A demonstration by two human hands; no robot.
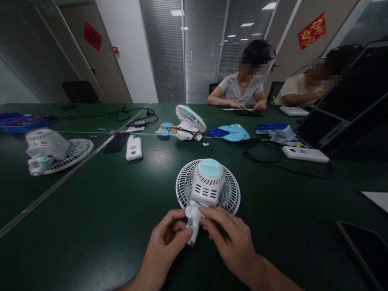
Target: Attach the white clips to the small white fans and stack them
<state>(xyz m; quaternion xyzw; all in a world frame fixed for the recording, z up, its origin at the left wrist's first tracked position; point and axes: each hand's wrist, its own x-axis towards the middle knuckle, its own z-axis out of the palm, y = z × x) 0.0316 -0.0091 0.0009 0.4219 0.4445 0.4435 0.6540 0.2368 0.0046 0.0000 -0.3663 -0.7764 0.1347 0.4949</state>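
Note:
A small white fan (203,193) lies grille-down on the dark green table in front of me, its motor housing with a light-blue cap facing up. A white clip bracket (193,220) sticks out from the housing toward me. My left hand (169,238) grips the left side of this bracket between thumb and fingers. On its right side, my right hand (228,230) pinches the joint near the housing with thumb and forefinger. The other fingers of the right hand are partly hidden beneath it.
Other fans lie at the left (57,151) and farther back (189,123). A white power bank (133,148), light-blue fan blades (235,132) with blue gloves, and another power bank (305,154) with a black cable stand around. A phone (363,250) lies right. Two people sit across.

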